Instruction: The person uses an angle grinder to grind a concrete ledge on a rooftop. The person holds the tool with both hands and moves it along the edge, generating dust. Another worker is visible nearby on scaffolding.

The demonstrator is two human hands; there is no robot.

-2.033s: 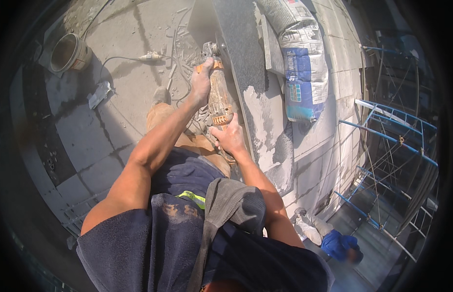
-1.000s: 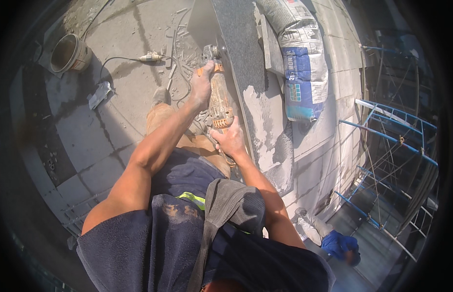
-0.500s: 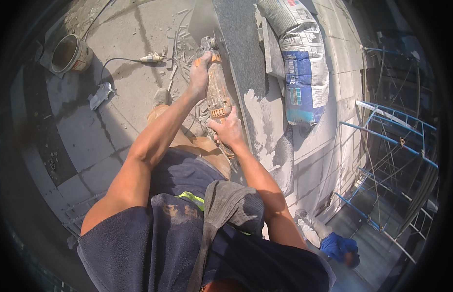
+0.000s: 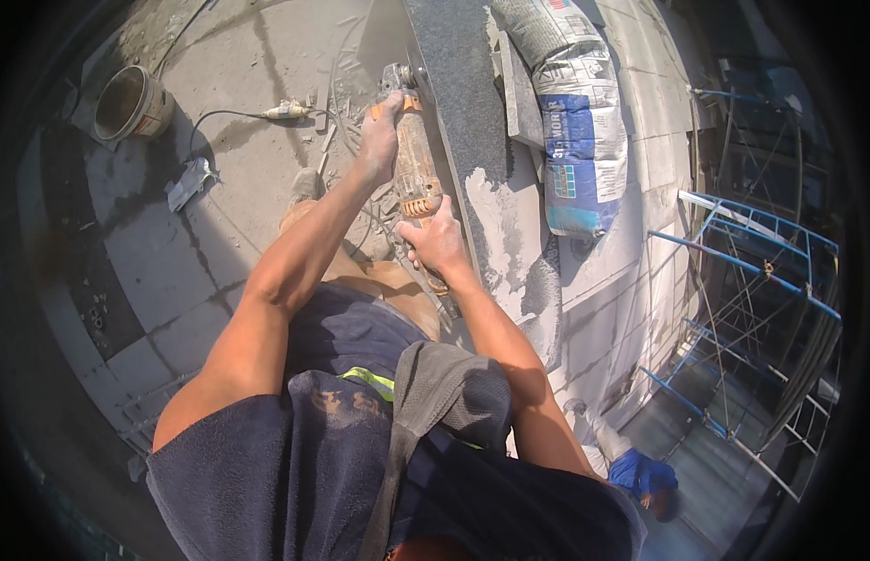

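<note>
A worn orange-and-grey angle grinder (image 4: 417,159) is held in both my hands, lengthwise along the edge of a dark grey stone slab (image 4: 468,89). My left hand (image 4: 380,140) wraps around its front part, just behind the metal gear head. Farther back, my right hand (image 4: 439,243) grips the rear handle. The grinder's head is against or very close to the slab's edge, and its disc can barely be made out. Pale dust hangs in the air by the head.
A white-and-blue bag (image 4: 584,131) lies on the slab's right, beside a stone offcut (image 4: 521,98). A cable with a pale connector (image 4: 287,110) crosses the dusty floor. A bucket (image 4: 131,107) stands at left. Blue scaffolding (image 4: 734,257) and a person in blue (image 4: 643,474) are at right.
The grinder and both hands have shifted slightly forward along the slab's edge. My grip is unchanged. The person in blue has moved a little.
</note>
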